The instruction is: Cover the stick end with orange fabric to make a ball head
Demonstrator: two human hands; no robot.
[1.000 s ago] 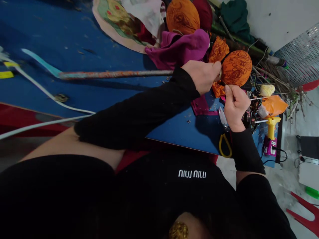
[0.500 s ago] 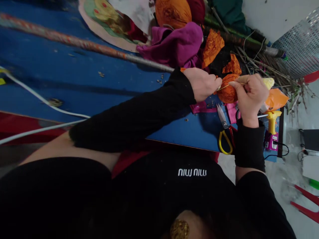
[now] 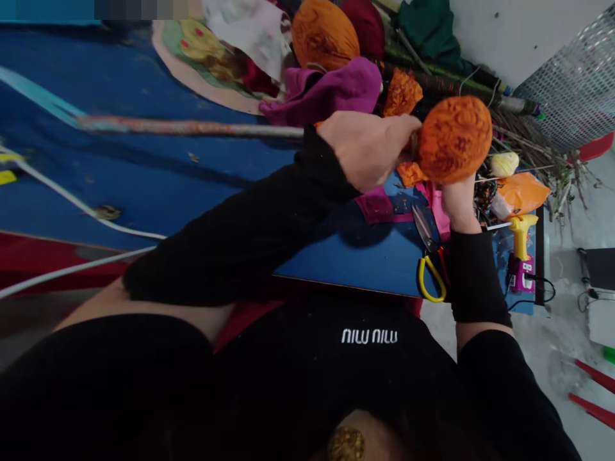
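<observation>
My left hand (image 3: pixel 368 148) is wrapped round a long stick (image 3: pixel 192 127) just below its covered end. That end carries a round ball in orange patterned cloth (image 3: pixel 455 139), tilted up toward me. The stick runs left from my hand, and light blue strips (image 3: pixel 41 96) trail from its far end. My right hand (image 3: pixel 459 202) is behind and under the ball; its fingers are hidden by the ball. Below my hands lies a pair of scissors (image 3: pixel 430 256) with yellow and red handles, by the front edge of the blue table (image 3: pixel 355 259).
Purple cloth (image 3: pixel 331 89), another orange cloth-covered ball (image 3: pixel 325 35) and orange scraps (image 3: pixel 402 93) lie at the back. A yellow glue gun (image 3: pixel 521 234) stands beside a purple power socket (image 3: pixel 523 275) at the right. Dry twigs (image 3: pixel 552 144) and a white cord (image 3: pixel 81 198) are also there.
The orange ball has come up and turned toward me, and the stick has swung more level. My right hand, earlier pinching a thin strand beside the ball, has gone behind it.
</observation>
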